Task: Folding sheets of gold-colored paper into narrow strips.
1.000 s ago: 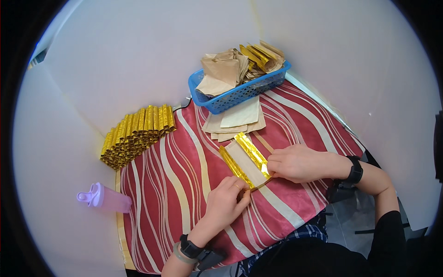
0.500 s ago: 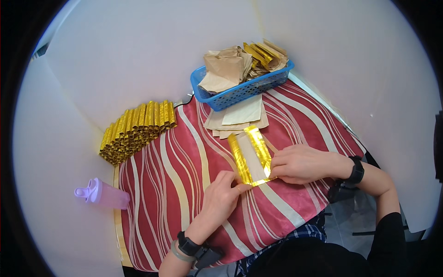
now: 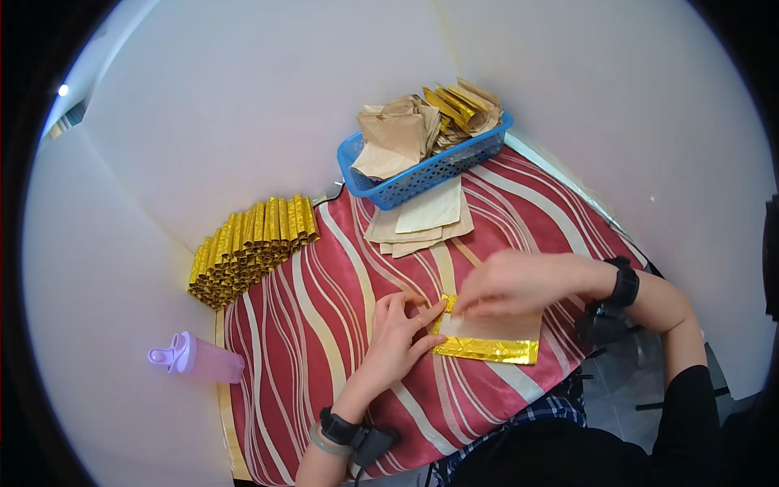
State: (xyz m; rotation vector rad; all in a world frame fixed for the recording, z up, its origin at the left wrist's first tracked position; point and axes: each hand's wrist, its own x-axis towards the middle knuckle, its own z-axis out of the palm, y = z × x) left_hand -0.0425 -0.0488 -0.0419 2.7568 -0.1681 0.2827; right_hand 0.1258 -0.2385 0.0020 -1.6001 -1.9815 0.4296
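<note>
1. Read the clock from the middle of your gold-edged paper (image 3: 499, 327), twelve pointing away from you. It lies on the striped cloth (image 3: 276, 398) over the desk (image 3: 225, 414), brown face up, a gold strip along its six o'clock side.
2. Your left hand (image 3: 393, 337) is at nine, fingers spread and not gripping; its tips rest at the paper's left edge.
3. Your right hand (image 3: 507, 280) is blurred over the paper's upper part, around twelve; you cannot tell from here whether its fingers pinch anything.
4. The paper could slide or twist if your left fingertips lift while the right hand drags across it. The soft cloth could ruck up beneath it and leave a crooked crease.
5. The near desk edge runs close by at four to five, so a pull that way could carry a corner over.
6. Most room lies toward nine, where cloth stretches to the bottle (image 3: 215, 365) at the left edge. At ten, a wide leftward sweep could knock the stacked gold tubes (image 3: 256, 247).
7. Reach toward eleven is limited by the loose sheets (image 3: 426, 213) and, beyond them, the blue basket (image 3: 438, 174).
</note>
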